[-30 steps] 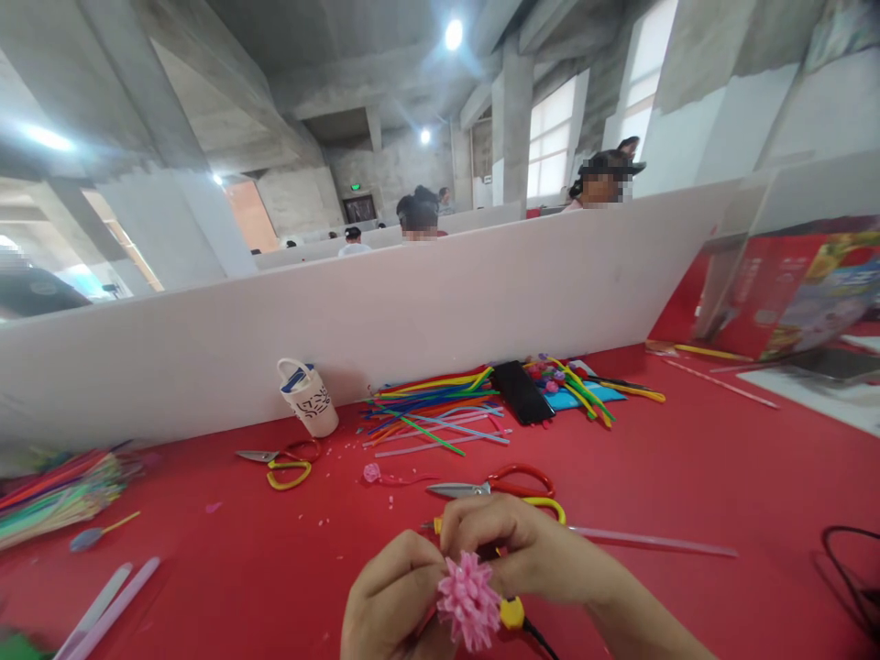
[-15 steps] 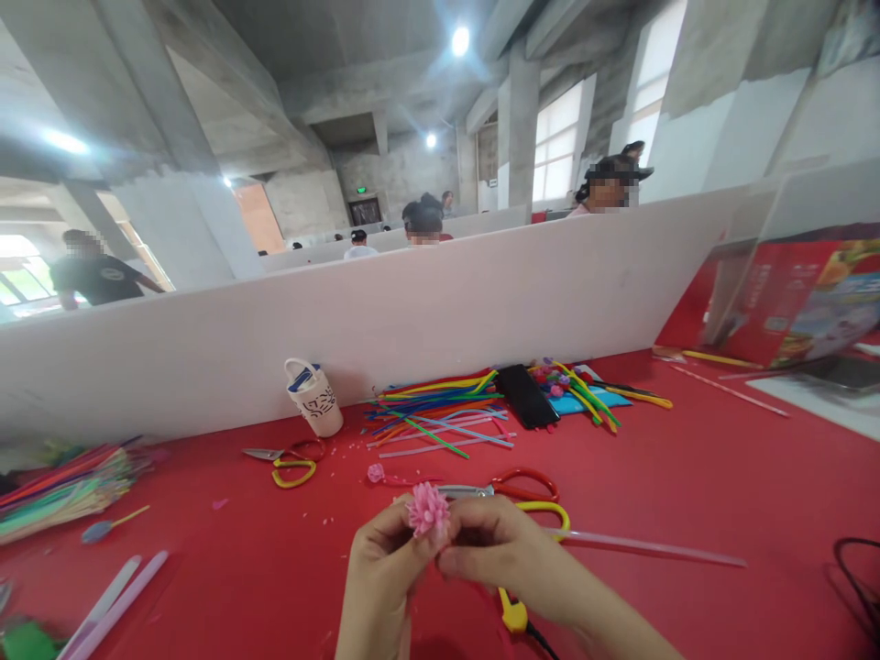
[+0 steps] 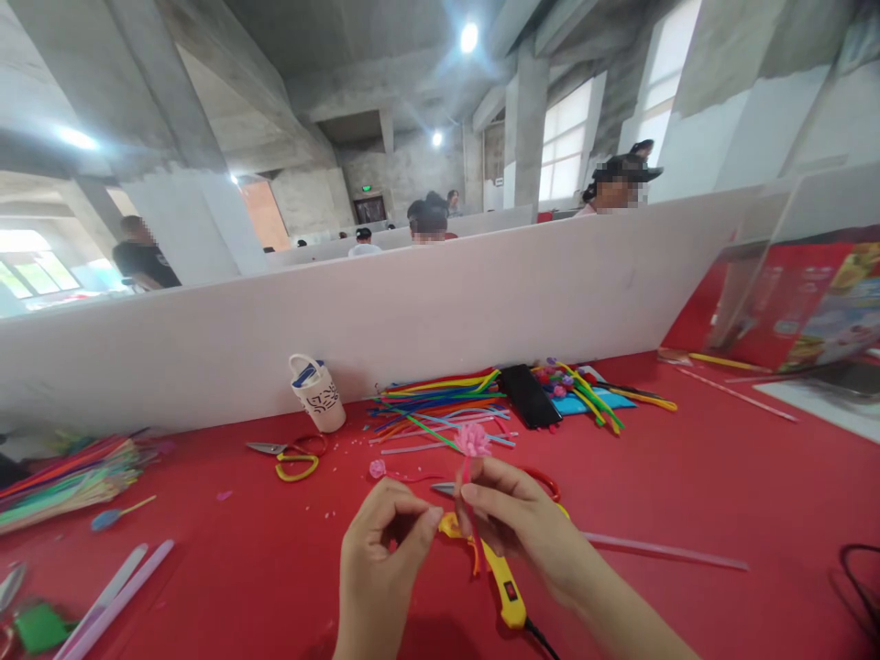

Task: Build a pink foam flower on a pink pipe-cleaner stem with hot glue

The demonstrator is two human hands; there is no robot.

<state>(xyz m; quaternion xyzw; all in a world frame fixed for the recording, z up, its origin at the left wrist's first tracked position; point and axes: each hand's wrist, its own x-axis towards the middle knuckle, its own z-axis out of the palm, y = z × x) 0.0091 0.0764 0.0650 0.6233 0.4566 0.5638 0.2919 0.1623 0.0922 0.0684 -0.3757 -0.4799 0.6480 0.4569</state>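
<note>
A pink flower (image 3: 473, 440) stands upright on a thin red-pink stem pinched in my right hand (image 3: 512, 504). To the left of the stem, my left hand (image 3: 389, 541) has thumb and forefinger pressed together. Whether anything small is between those fingertips I cannot make out. Under my right hand lies a yellow glue gun (image 3: 507, 587) with a red switch and a black cord. Scissors with red and yellow handles (image 3: 543, 478) lie partly hidden behind the same hand. Just beyond my hands is a small pink ball-shaped flower (image 3: 378, 469) on a long stem.
Coloured strips (image 3: 440, 403), a black phone (image 3: 528, 396) and a white cup (image 3: 317, 394) line the white partition (image 3: 440, 302). Other scissors (image 3: 295, 463) lie left of centre. Pale sticks (image 3: 116, 600) are at the near left, a pink strip (image 3: 674, 552) at right.
My hands have parted. My right hand has raised the pink flower up and to the right on its stem; my left hand has let go of it. More of the glue gun shows.
</note>
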